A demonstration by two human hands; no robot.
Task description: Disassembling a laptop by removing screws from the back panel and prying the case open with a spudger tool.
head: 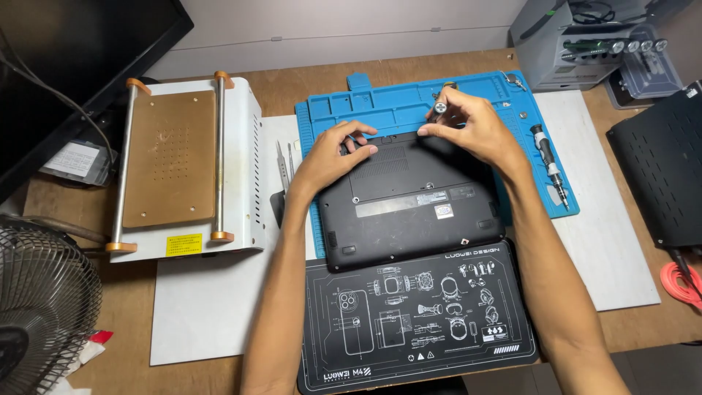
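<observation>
A black laptop [409,201] is lying bottom-up near the middle of the desk [292,84], half on a blue mat [398,106] and half on a black mat [417,314]. The right hand [468,124] is gripping a small screwdriver [439,110], holding it upright at the laptop's far edge. The left hand [336,153] is resting on the far left corner of the laptop, fingers curled, holding nothing. Another screwdriver [548,157] is lying on the blue mat's right side. Tweezers [284,159] are lying just left of it, beside a white machine [186,168].
</observation>
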